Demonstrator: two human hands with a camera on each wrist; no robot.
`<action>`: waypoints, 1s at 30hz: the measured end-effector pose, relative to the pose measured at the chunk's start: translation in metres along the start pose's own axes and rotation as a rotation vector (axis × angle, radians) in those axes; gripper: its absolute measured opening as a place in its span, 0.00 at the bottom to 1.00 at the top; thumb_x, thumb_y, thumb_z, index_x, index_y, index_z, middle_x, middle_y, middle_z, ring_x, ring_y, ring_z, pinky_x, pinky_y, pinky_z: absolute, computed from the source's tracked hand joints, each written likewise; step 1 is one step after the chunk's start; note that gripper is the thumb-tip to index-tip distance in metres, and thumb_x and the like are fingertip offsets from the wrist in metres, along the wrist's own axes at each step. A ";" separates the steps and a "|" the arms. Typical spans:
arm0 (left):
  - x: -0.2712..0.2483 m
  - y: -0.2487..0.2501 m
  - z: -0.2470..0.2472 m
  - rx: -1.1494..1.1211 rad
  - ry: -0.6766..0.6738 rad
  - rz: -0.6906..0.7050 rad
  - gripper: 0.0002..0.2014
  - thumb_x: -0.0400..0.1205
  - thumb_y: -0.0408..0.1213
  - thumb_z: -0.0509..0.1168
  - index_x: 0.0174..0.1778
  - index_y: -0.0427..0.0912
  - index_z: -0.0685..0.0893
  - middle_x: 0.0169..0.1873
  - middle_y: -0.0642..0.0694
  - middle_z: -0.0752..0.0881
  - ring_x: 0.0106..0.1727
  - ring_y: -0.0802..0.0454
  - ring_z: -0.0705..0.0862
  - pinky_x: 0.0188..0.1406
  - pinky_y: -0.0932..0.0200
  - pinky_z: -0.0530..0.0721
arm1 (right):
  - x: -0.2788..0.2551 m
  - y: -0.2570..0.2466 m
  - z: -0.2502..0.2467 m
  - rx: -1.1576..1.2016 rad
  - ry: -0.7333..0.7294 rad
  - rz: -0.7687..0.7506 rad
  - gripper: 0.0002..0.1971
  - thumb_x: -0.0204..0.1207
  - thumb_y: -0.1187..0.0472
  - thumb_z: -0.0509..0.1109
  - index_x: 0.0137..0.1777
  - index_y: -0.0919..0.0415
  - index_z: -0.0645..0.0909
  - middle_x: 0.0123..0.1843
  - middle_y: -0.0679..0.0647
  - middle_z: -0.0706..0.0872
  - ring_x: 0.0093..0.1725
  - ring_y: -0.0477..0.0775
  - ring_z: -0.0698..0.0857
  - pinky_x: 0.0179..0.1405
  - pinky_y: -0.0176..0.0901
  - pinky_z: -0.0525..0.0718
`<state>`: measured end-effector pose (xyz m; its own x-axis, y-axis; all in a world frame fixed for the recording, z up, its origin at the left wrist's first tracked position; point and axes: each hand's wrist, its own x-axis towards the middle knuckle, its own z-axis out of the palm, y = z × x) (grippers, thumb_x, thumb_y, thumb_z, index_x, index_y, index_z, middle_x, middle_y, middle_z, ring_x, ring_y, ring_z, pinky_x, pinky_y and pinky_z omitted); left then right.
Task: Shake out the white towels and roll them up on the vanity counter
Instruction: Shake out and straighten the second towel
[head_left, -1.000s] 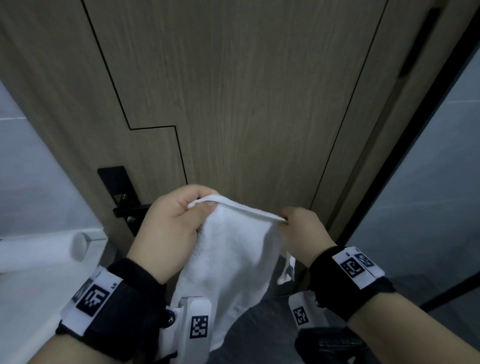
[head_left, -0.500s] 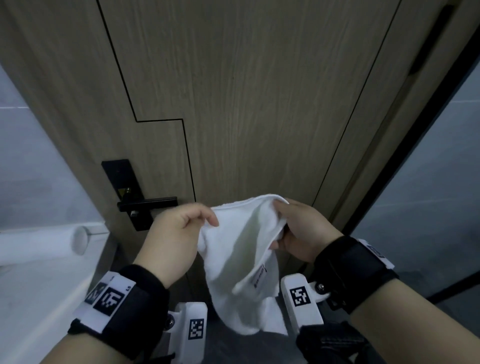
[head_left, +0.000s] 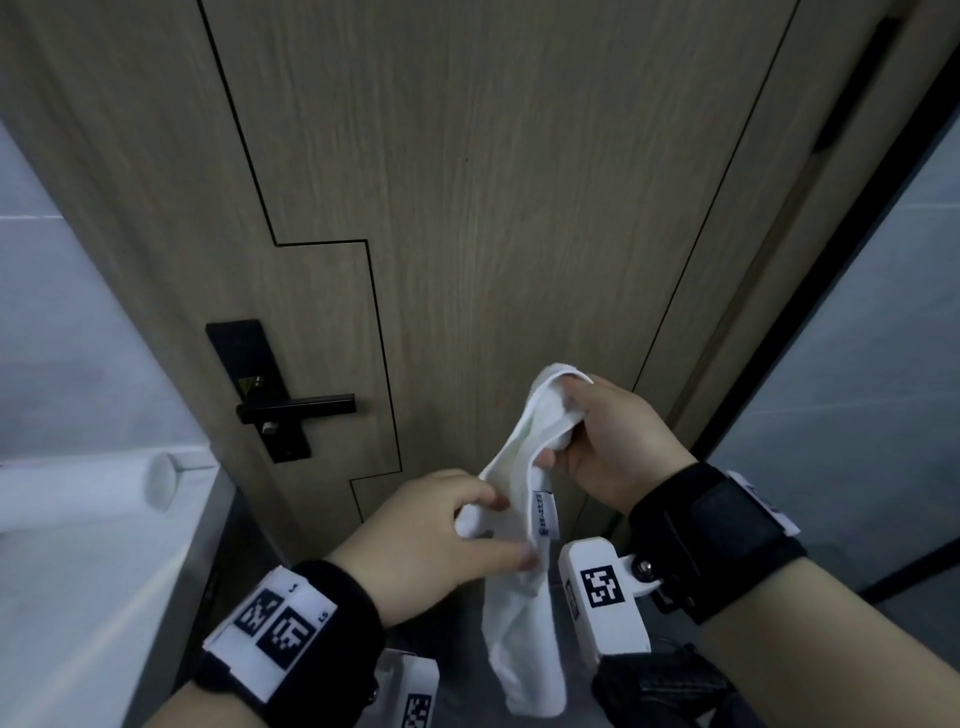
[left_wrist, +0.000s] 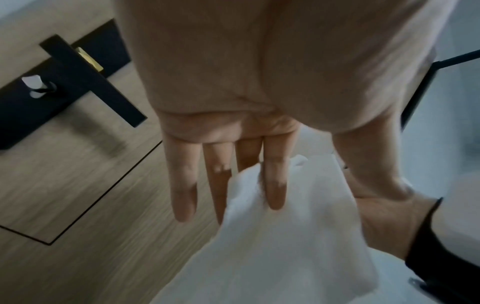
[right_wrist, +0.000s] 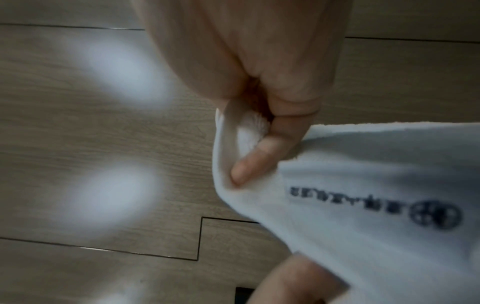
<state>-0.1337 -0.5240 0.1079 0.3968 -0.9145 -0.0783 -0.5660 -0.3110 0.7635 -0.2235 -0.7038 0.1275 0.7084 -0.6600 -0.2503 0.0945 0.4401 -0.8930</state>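
One white towel (head_left: 519, 623) hangs bunched in a narrow strip in front of a wooden door. My right hand (head_left: 613, 431) grips its top end, with the fingers curled round the hem; in the right wrist view the thumb (right_wrist: 249, 162) presses into a fold of the towel (right_wrist: 376, 164) beside a dark printed logo. My left hand (head_left: 431, 535) is lower and pinches the towel's middle between thumb and fingers. Seen from the left wrist, the fingers (left_wrist: 182, 185) reach out long, and the towel (left_wrist: 272, 257) passes between them and the thumb. The lower end hangs free.
The wooden door (head_left: 493, 182) stands close ahead with a black lever handle (head_left: 296, 405). At the left is a white counter (head_left: 78, 597) with a white cylinder (head_left: 78, 488) lying at its far edge. A grey glass panel (head_left: 857, 364) is on the right.
My left hand let go of the towel's top edge and dropped to its middle. The right hand rose with the top end. The towel went from spread wide to a narrow hanging strip.
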 end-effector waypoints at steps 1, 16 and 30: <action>0.000 -0.001 0.003 0.030 0.019 0.001 0.29 0.58 0.72 0.71 0.50 0.61 0.86 0.47 0.65 0.82 0.49 0.72 0.81 0.47 0.70 0.79 | 0.000 0.000 -0.001 -0.004 -0.001 -0.006 0.03 0.75 0.68 0.60 0.45 0.67 0.75 0.23 0.57 0.73 0.21 0.55 0.77 0.23 0.47 0.80; -0.006 -0.019 -0.007 0.158 0.291 -0.039 0.15 0.83 0.46 0.64 0.30 0.52 0.82 0.31 0.54 0.80 0.35 0.61 0.80 0.34 0.63 0.72 | 0.000 0.008 0.003 0.044 0.047 0.031 0.08 0.82 0.72 0.60 0.59 0.69 0.74 0.42 0.67 0.82 0.31 0.60 0.87 0.29 0.51 0.87; -0.022 -0.026 -0.045 0.074 0.426 -0.059 0.13 0.75 0.36 0.75 0.25 0.54 0.88 0.37 0.58 0.88 0.44 0.68 0.84 0.43 0.78 0.74 | 0.006 -0.004 0.000 -0.990 -0.007 -0.056 0.18 0.67 0.72 0.61 0.38 0.55 0.91 0.16 0.49 0.80 0.14 0.46 0.73 0.16 0.35 0.69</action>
<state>-0.0953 -0.4842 0.1185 0.6841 -0.7110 0.1629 -0.5777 -0.3918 0.7161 -0.2200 -0.7099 0.1298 0.7251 -0.6594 -0.1983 -0.4964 -0.3010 -0.8142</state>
